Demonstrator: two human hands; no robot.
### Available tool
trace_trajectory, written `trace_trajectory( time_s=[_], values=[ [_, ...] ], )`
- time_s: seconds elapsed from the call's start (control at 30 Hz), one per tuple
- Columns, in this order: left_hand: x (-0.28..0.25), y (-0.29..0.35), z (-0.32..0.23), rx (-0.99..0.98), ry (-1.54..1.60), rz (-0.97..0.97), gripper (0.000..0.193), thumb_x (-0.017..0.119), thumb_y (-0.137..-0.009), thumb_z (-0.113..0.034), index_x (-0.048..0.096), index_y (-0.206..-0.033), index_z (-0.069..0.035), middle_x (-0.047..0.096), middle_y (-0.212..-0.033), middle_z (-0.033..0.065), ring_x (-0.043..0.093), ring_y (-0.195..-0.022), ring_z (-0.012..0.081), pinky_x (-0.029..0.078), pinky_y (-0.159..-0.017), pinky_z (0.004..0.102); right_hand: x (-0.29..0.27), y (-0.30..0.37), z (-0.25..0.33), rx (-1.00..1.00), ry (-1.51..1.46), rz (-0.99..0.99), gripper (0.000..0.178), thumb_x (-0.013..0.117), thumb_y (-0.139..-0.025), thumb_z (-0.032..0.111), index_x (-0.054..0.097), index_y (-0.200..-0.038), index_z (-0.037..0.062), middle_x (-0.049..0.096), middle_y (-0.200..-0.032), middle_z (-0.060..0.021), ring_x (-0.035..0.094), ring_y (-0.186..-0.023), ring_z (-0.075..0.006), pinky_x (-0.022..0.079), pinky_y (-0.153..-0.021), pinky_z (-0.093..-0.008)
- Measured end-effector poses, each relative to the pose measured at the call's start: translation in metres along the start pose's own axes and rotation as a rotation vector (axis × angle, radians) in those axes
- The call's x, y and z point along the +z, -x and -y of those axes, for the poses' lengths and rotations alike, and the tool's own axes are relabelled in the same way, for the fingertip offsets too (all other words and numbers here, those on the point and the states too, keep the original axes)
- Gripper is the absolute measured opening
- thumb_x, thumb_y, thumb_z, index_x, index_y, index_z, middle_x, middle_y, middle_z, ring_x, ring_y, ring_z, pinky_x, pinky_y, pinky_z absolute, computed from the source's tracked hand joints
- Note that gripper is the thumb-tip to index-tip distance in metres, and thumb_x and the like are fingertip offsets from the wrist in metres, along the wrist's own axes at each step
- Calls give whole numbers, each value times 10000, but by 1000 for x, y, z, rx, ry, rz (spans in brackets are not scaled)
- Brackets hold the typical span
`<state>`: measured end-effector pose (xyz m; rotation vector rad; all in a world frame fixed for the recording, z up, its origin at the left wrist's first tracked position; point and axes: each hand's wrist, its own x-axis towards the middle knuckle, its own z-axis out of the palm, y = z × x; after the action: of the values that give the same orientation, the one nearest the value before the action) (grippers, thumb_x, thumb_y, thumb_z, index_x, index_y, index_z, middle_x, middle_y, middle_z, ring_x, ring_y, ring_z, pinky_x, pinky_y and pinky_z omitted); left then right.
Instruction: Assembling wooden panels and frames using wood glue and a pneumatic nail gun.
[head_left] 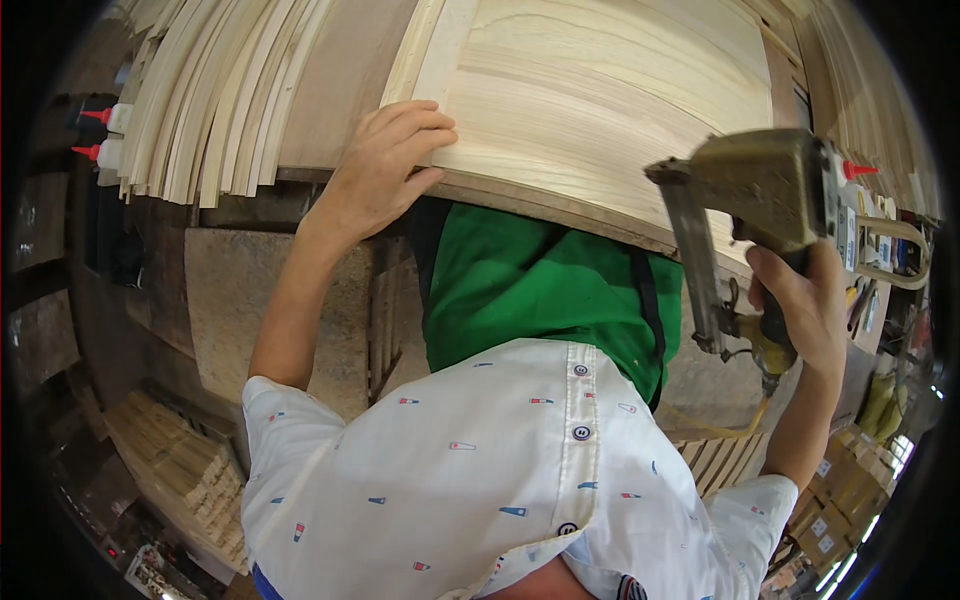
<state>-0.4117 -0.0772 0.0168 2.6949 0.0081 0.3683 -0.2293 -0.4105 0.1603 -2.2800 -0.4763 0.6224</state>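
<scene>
Pale wood sets the scene: at the far left a fanned stack of thin light wooden strips [205, 90] lies on the worktop [335, 85], with two white glue bottles with red nozzles [105, 135] just beside it. Next comes the left hand [385, 165], its fingers spread flat and curled over the near left corner of the large pale wood-grain panel [600, 95] — pressing on it, not gripping around anything. The panel runs with its long axis left to right along the worktop's near edge, stretching away from that hand toward the right. Below it hang a green apron [530, 290] and a white patterned shirt [480, 470]. Farther right, the right hand [800, 295] is wrapped tight around the handle of an olive-coloured pneumatic nail gun [745, 205] — raised clear of the panel, off its near right edge, magazine pointing downward. So the left hand is on the panel, while the tool hand stands just beside it, not touching.
</scene>
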Motion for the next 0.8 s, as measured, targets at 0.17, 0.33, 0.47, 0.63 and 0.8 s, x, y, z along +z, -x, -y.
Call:
trace_trajectory(
  time_s=[0.17, 0.33, 0.47, 0.63, 0.8],
  values=[
    [2, 1, 3, 5, 30, -18, 345, 737, -751, -65, 642, -1081, -50, 615, -1180, 58, 491, -1252, 259, 381, -1054, 421, 34, -14, 39, -72, 8, 167, 257, 697, -809, 154, 604, -921, -58, 601, -653, -36, 541, -543, -83, 416, -496, -247],
    [3, 1, 6, -5, 57, -14, 311, 729, -752, -58, 659, -1054, -46, 625, -1180, 41, 482, -1263, 251, 371, -1059, 421, 55, -27, 55, -133, 53, 275, 269, 692, -805, 167, 607, -929, -55, 596, -636, -46, 549, -542, -95, 431, -501, -261],
    [2, -1, 8, 10, 104, -31, 299, 732, -746, -59, 668, -1038, -44, 625, -1180, 41, 476, -1270, 250, 370, -1061, 420, 68, -34, 69, -188, 143, 355, 242, 686, -840, 144, 609, -967, -48, 599, -693, -21, 560, -545, -80, 446, -488, -230],
    [8, 0, 8, 23, 143, -96, 235, 725, -742, -80, 683, -970, -40, 637, -1135, 26, 484, -1256, 233, 367, -1038, 403, 89, -42, 76, -231, 124, 409, 256, 680, -847, 164, 604, -982, -39, 591, -729, -18, 548, -566, -76, 437, -500, -237],
    [5, -3, 11, 39, 158, -92, 227, 729, -737, -84, 693, -956, -39, 641, -1129, 31, 483, -1257, 243, 378, -1042, 403, 107, -49, 73, -420, 92, 397, 259, 666, -851, 171, 601, -987, -39, 589, -732, -20, 534, -569, -76, 432, -506, -241]
  ],
)
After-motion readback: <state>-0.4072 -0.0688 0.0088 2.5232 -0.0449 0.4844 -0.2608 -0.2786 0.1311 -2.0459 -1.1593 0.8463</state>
